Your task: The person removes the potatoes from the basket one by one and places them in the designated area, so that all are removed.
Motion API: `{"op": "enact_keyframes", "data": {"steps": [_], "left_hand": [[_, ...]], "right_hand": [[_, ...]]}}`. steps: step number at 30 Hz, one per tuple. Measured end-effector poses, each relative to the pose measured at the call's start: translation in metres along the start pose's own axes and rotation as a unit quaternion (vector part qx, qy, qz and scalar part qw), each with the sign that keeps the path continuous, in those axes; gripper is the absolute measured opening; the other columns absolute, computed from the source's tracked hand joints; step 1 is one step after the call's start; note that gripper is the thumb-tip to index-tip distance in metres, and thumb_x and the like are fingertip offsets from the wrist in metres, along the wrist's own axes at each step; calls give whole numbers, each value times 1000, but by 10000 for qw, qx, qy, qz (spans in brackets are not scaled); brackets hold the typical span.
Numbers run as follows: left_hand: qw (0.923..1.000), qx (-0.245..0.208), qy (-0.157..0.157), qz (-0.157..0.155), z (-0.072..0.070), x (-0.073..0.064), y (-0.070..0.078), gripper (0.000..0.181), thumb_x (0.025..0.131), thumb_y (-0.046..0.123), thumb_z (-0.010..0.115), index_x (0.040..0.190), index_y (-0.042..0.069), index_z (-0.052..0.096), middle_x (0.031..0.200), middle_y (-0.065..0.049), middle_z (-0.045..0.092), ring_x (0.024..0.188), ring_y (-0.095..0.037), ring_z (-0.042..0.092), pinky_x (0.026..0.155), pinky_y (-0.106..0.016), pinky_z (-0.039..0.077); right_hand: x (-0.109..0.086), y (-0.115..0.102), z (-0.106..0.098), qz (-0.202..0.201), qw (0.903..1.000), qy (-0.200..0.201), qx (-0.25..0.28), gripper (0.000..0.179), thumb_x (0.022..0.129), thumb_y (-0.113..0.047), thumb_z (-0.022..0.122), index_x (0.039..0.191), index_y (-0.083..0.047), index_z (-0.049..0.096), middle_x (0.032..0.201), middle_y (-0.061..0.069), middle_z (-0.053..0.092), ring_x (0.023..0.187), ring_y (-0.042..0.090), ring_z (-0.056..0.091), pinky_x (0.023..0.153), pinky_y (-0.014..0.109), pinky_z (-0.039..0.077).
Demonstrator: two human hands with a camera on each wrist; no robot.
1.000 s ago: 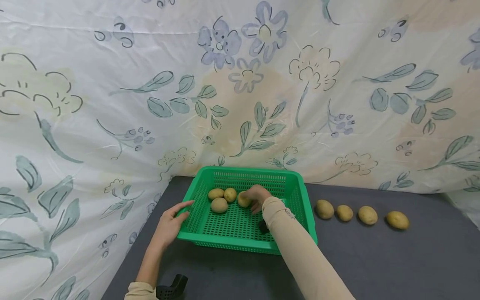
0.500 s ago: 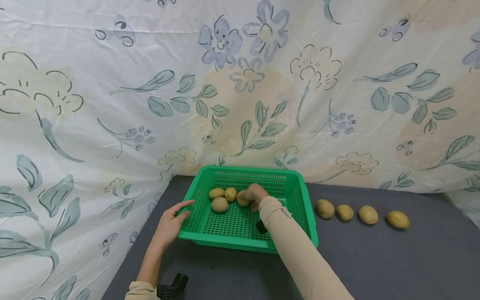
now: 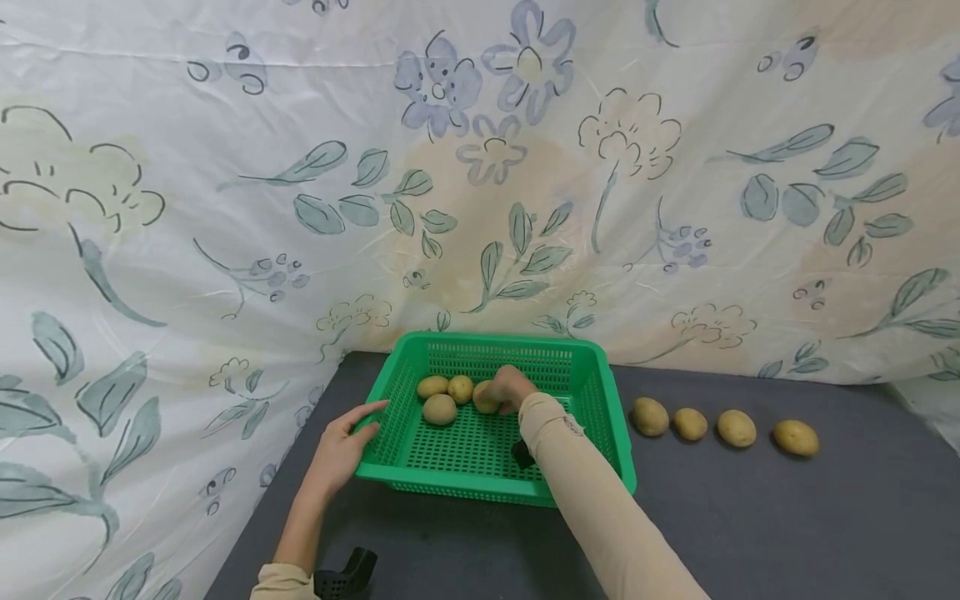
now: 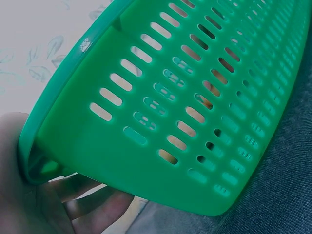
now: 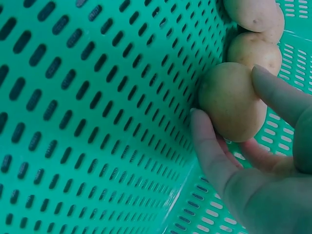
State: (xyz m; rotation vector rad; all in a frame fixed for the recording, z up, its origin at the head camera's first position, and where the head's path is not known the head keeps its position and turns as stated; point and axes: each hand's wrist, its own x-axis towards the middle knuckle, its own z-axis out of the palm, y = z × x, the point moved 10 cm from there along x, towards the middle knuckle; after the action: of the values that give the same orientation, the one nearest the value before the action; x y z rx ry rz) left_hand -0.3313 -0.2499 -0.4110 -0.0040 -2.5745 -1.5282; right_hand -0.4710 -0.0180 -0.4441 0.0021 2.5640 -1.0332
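Note:
In the head view a green perforated plastic basket [image 3: 480, 492] sits on the dark table. My left hand [image 3: 337, 450] grips its left rim near the front corner; the left wrist view has the fingers [image 4: 100, 207] bent beneath the rim. Inside the basket, my right hand [image 3: 513, 389] holds a potato [image 5: 231, 100] between thumb and fingers, close to the perforated wall. Alongside it lie a round potato [image 3: 461, 389], an oval one [image 3: 432, 387] and a larger one [image 3: 439, 409] nearer the front.
Several potatoes stand in a row on the table to the right of the basket, from the nearest potato [image 3: 649, 417] to the farthest one [image 3: 796, 438]. A floral cloth [image 3: 480, 208] hangs right behind the basket and along the left side of the table [image 3: 750, 517].
My right hand has shifted slightly left with the potato, toward the others in the basket. My left hand stays on the rim.

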Motion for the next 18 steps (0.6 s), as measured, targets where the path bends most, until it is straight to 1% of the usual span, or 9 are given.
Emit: {"op": "enact_keyframes", "data": {"steps": [3, 6, 8, 13, 14, 18], "left_hand": [[10000, -2, -17, 10, 0, 0, 0, 37, 100, 12, 48, 137, 12, 54, 146, -17, 39, 129, -33, 38, 84, -45, 35], [10000, -16, -8, 4, 0, -1, 1, 37, 100, 12, 49, 136, 12, 54, 145, -17, 39, 131, -35, 36, 93, -49, 37], [10000, 9, 13, 82, 0, -1, 4, 36, 100, 13, 49, 136, 11, 55, 145, -17, 40, 133, -36, 34, 97, -53, 36], [9999, -1, 34, 121, 0, -2, 7, 37, 99, 12, 49, 136, 10, 54, 144, -19, 40, 133, -38, 33, 98, -55, 35], [10000, -26, 9, 62, 0, -2, 5, 37, 100, 12, 49, 136, 10, 54, 145, -18, 39, 134, -37, 32, 99, -55, 34], [10000, 38, -35, 26, 0, -3, 3, 37, 100, 12, 48, 137, 10, 53, 146, -18, 38, 135, -38, 29, 102, -57, 32]], "right_hand": [[1, -1, 1, -40, 10000, -29, -49, 39, 87, -16, 71, 116, 8, 60, 101, 17, 60, 77, 28, 65, 67, 34, 56], [0, -1, 1, -43, 9999, -57, -110, 40, 88, -16, 70, 117, 9, 59, 101, 17, 60, 78, 28, 65, 68, 34, 56], [0, -2, -1, -37, 9999, -28, -90, 40, 88, -15, 70, 118, 10, 58, 103, 18, 60, 79, 28, 65, 68, 35, 56], [-3, -4, -2, -171, 9998, -39, 80, 39, 85, -11, 72, 115, 9, 59, 106, 19, 59, 78, 29, 64, 68, 37, 56], [-4, -5, -1, -203, 9997, -64, 122, 39, 84, -10, 73, 115, 9, 59, 105, 19, 59, 78, 30, 64, 68, 38, 56], [-8, -7, -1, -307, 9994, -131, 77, 38, 83, -11, 73, 112, 9, 60, 99, 17, 59, 79, 30, 64, 70, 38, 56]]}}
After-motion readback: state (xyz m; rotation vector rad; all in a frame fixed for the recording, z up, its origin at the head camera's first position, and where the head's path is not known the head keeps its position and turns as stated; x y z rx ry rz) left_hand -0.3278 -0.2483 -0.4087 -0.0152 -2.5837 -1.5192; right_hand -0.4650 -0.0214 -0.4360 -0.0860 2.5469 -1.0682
